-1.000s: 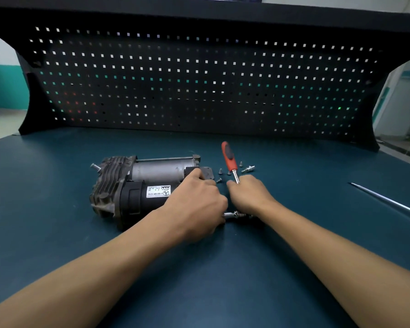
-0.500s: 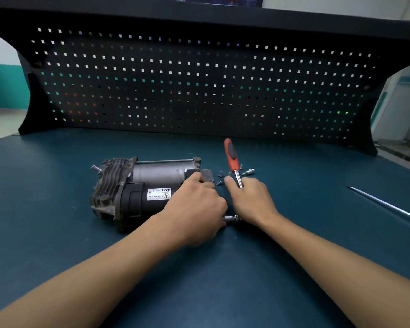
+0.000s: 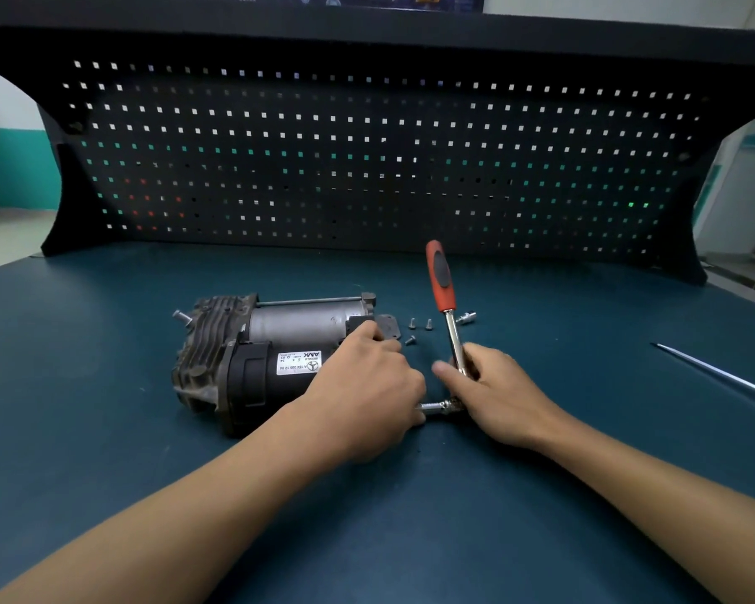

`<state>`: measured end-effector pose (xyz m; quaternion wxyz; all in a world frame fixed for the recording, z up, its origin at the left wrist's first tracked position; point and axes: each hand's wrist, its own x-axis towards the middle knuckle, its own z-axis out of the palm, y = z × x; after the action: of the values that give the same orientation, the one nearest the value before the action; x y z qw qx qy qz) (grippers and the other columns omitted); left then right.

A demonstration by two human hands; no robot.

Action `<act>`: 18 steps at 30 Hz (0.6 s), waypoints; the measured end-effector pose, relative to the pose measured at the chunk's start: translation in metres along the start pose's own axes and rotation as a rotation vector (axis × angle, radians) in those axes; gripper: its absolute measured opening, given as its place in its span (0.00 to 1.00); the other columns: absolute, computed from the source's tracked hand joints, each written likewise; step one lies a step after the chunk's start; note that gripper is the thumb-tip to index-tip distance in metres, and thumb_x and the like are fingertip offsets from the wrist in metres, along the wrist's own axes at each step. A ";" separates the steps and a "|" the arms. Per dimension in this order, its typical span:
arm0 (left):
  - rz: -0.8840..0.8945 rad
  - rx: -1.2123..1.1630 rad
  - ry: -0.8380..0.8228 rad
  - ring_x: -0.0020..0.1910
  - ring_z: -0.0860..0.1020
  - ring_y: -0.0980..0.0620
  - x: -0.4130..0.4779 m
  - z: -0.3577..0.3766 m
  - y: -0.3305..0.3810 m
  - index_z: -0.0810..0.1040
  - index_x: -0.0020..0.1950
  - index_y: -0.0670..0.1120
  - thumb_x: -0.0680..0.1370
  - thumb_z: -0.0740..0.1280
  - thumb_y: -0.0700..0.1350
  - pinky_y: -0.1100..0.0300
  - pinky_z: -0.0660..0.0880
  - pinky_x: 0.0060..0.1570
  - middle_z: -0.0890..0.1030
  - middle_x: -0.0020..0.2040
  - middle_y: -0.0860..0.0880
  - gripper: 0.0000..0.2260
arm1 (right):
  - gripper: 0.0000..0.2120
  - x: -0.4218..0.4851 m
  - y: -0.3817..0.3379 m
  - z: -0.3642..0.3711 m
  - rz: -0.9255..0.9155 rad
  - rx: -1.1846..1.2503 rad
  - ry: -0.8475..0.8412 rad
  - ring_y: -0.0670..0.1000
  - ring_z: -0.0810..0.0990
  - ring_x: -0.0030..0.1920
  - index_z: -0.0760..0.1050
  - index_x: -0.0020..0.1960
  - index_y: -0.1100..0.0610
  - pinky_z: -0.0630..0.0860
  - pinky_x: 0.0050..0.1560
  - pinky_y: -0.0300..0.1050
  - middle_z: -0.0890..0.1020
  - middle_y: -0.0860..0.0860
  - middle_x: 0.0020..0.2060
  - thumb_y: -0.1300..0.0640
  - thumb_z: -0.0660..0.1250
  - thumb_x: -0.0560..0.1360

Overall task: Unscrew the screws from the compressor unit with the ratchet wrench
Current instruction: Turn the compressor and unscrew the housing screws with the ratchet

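Observation:
The compressor unit (image 3: 253,359), grey metal with a black housing and a white label, lies on its side on the blue bench. My left hand (image 3: 367,385) grips its right end and hides that end. My right hand (image 3: 493,390) holds the steel shank of the ratchet wrench (image 3: 443,289), whose red handle points up and away. The wrench's extension bar (image 3: 436,406) runs horizontally from my right hand toward the unit's end, under my left hand. Three loose screws (image 3: 415,329) lie just behind my hands.
A small socket piece (image 3: 466,318) lies right of the loose screws. A long thin metal rod (image 3: 715,372) lies at the right of the bench (image 3: 105,451). A black pegboard (image 3: 367,159) stands along the back edge.
The wrench's red handle has swung a little to the right and more upright. My right hand has shifted right with it. My left hand stays on the compressor.

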<state>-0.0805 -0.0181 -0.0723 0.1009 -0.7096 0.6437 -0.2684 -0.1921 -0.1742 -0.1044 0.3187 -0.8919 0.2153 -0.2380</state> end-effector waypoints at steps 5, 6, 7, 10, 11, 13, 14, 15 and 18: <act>-0.018 -0.010 0.014 0.47 0.76 0.47 0.000 0.001 0.000 0.78 0.44 0.51 0.80 0.60 0.58 0.49 0.67 0.56 0.82 0.43 0.50 0.14 | 0.11 -0.005 0.014 -0.031 -0.092 0.293 -0.379 0.49 0.81 0.44 0.76 0.54 0.57 0.78 0.50 0.48 0.84 0.51 0.44 0.60 0.74 0.75; -0.021 -0.012 0.018 0.47 0.76 0.47 -0.001 0.002 0.000 0.77 0.43 0.51 0.80 0.60 0.59 0.49 0.67 0.56 0.82 0.43 0.50 0.14 | 0.14 -0.005 0.015 -0.036 -0.089 0.320 -0.425 0.51 0.82 0.47 0.76 0.58 0.57 0.78 0.53 0.49 0.85 0.53 0.48 0.62 0.74 0.74; -0.024 -0.014 0.025 0.47 0.76 0.47 -0.002 0.003 0.000 0.77 0.43 0.51 0.80 0.60 0.59 0.49 0.67 0.56 0.82 0.42 0.50 0.15 | 0.17 -0.005 0.017 -0.038 -0.086 0.329 -0.448 0.53 0.82 0.50 0.75 0.61 0.56 0.78 0.55 0.50 0.85 0.53 0.51 0.63 0.74 0.74; -0.034 -0.009 0.027 0.47 0.75 0.48 -0.003 0.005 -0.002 0.78 0.43 0.51 0.80 0.59 0.60 0.50 0.66 0.57 0.83 0.43 0.51 0.16 | 0.25 -0.005 0.019 -0.041 -0.093 0.308 -0.455 0.54 0.82 0.50 0.74 0.65 0.51 0.78 0.54 0.48 0.84 0.54 0.54 0.65 0.76 0.72; -0.037 -0.010 0.026 0.48 0.75 0.48 -0.003 0.005 -0.003 0.78 0.44 0.51 0.80 0.59 0.61 0.50 0.66 0.57 0.83 0.43 0.52 0.16 | 0.26 -0.005 0.019 -0.041 -0.097 0.308 -0.445 0.53 0.81 0.49 0.74 0.66 0.50 0.78 0.53 0.46 0.84 0.54 0.53 0.65 0.76 0.72; -0.039 -0.017 0.025 0.48 0.75 0.49 -0.002 0.004 -0.003 0.77 0.44 0.51 0.80 0.58 0.61 0.51 0.65 0.57 0.83 0.43 0.52 0.17 | 0.27 -0.008 0.019 -0.040 -0.099 0.319 -0.410 0.52 0.80 0.46 0.75 0.66 0.48 0.78 0.51 0.45 0.84 0.54 0.53 0.67 0.76 0.72; -0.038 -0.020 0.028 0.48 0.75 0.49 -0.002 0.004 -0.003 0.77 0.44 0.51 0.80 0.58 0.62 0.51 0.65 0.57 0.83 0.43 0.52 0.17 | 0.27 -0.010 0.019 -0.040 -0.102 0.321 -0.389 0.51 0.79 0.45 0.76 0.65 0.47 0.78 0.50 0.46 0.84 0.54 0.52 0.67 0.76 0.72; -0.036 -0.020 0.028 0.48 0.75 0.49 -0.002 0.003 -0.003 0.77 0.44 0.52 0.80 0.58 0.62 0.51 0.65 0.57 0.83 0.43 0.52 0.17 | 0.27 -0.011 0.019 -0.040 -0.109 0.316 -0.372 0.51 0.79 0.45 0.76 0.64 0.46 0.79 0.50 0.49 0.84 0.54 0.52 0.67 0.76 0.72; -0.035 -0.018 0.017 0.49 0.75 0.49 -0.003 0.003 -0.001 0.78 0.45 0.52 0.80 0.58 0.62 0.51 0.65 0.59 0.83 0.44 0.52 0.17 | 0.22 -0.017 0.017 -0.041 -0.119 0.300 -0.336 0.51 0.80 0.44 0.80 0.60 0.45 0.79 0.52 0.56 0.85 0.52 0.52 0.66 0.76 0.72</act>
<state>-0.0775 -0.0158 -0.0751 0.0841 -0.7194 0.6343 -0.2705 -0.2331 -0.1961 -0.0927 0.4646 -0.8727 0.0682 -0.1337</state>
